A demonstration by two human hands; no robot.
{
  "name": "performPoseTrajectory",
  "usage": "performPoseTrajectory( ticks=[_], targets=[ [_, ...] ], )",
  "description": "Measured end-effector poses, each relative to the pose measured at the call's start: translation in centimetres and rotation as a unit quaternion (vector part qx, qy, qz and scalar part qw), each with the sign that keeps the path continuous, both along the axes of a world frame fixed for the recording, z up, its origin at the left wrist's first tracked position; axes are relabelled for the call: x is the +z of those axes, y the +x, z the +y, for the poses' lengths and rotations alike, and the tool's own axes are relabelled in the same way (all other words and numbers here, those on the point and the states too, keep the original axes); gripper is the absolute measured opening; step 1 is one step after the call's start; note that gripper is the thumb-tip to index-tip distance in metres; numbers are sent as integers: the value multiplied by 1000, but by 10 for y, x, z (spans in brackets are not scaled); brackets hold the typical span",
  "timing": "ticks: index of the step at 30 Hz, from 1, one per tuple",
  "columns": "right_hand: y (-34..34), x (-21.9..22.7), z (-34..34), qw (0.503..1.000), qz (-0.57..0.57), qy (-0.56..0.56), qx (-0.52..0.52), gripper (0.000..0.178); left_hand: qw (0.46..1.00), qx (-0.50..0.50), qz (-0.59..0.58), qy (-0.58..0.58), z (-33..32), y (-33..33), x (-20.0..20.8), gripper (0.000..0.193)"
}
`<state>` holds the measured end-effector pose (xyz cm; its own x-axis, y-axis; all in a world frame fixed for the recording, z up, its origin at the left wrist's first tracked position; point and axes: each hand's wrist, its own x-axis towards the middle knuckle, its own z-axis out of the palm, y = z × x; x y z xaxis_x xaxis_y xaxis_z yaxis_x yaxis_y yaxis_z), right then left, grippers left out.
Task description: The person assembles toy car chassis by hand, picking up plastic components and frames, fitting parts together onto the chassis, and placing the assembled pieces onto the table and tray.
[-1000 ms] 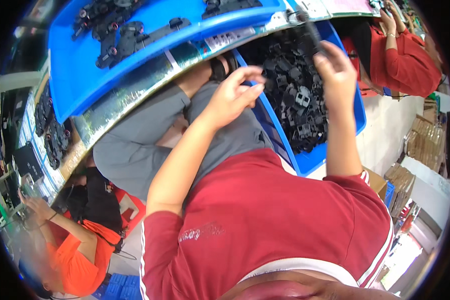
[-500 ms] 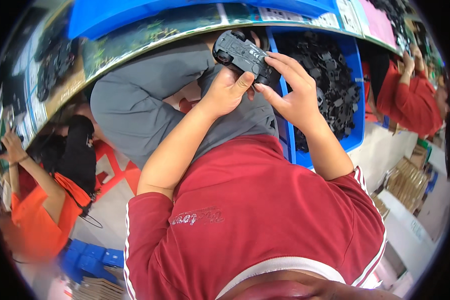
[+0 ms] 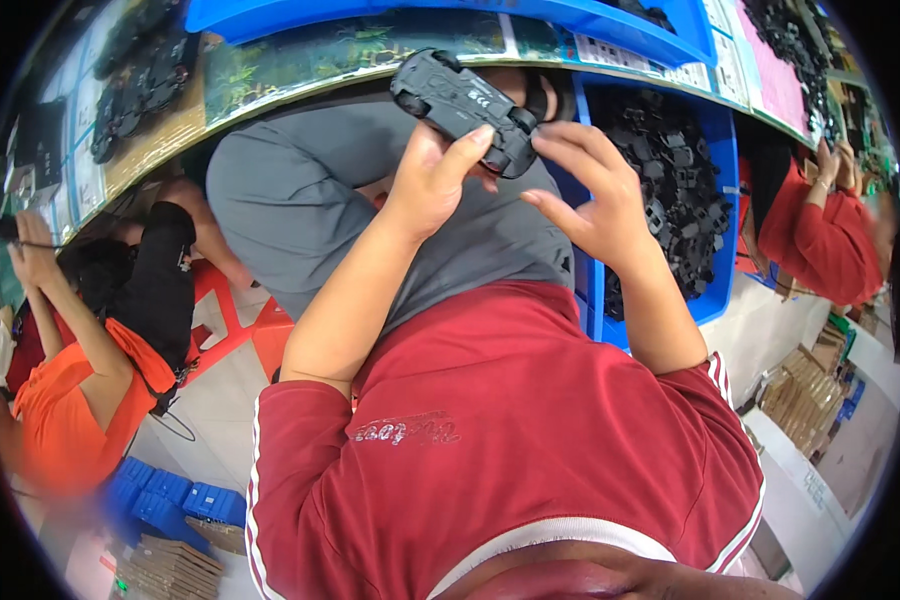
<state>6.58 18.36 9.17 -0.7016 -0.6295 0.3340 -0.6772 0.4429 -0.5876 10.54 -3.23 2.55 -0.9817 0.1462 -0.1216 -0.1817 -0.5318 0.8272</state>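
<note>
A black toy car (image 3: 460, 100) is tilted over my lap, its flat underside facing up and its wheels showing at both ends. My left hand (image 3: 438, 182) is closed around it from below, with the thumb laid over the near edge. At the car's right end is my right hand (image 3: 600, 195), its fingers stretched and the thumb spread away from the car. Its fingertips lie close by the wheel there; whether they touch it I cannot tell. The left fingers are mostly hidden under the car.
To the right, a blue bin (image 3: 715, 270) holds many black plastic parts (image 3: 660, 170). The workbench edge (image 3: 360, 80) crosses ahead, bearing a blue tray (image 3: 450, 22). A person in orange (image 3: 80, 420) sits at left, another in red (image 3: 815, 235) at right.
The car has shifted slightly left. My right thumb and fingers have drawn back from its right end, while the left hand keeps hold. The head view has shifted a little.
</note>
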Motion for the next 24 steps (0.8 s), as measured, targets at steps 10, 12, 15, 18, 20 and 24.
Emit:
performPoseTrajectory(
  ticks=[10, 12, 15, 18, 20, 24],
  targets=[
    [8, -138, -22, 998, -36, -8, -41, 15, 978, 209, -9, 26, -111, 69, 35, 60],
    [7, -141, -30, 999, -17, -12, -49, 16, 961, 268, 4, -61, -146, 88, 33, 58],
    [2, -136, -38, 990, -118, 36, -68, 16, 906, 373, -33, -199, -196, 108, 40, 52],
    [-6, -138, -42, 984, -154, 54, -78, 17, 833, 441, -65, -328, -251, 113, 47, 43],
    [-5, -144, -44, 988, -130, 42, -69, 18, 814, 467, -72, -337, -299, 119, 44, 44],
    [-5, -139, -44, 985, -143, 48, -82, 18, 810, 492, -59, -313, -378, 112, 41, 47]
  ],
)
